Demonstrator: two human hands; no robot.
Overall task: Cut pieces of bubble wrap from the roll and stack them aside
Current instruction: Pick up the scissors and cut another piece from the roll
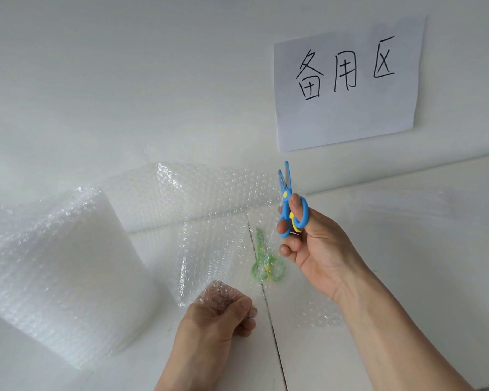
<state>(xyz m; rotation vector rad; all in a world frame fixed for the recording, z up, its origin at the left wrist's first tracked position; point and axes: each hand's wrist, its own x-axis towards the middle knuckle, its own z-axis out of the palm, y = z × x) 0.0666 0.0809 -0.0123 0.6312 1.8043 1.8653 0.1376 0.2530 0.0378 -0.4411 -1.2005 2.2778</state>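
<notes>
A white sheet of paper with three handwritten black characters hangs on the pale wall at the upper right. Lower centre, green scissors lie on the white table.

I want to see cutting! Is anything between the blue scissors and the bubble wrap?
Nothing visible. The right hand holds the blue scissors in the air above the bubble wrap. The green scissors lie under the wrap, near where a cut might run.

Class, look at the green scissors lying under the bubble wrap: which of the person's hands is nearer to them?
The right hand, though not by much. It holds the blue scissors raised just right of the green scissors. The left hand grips the bubble wrap below and left of them.
</notes>
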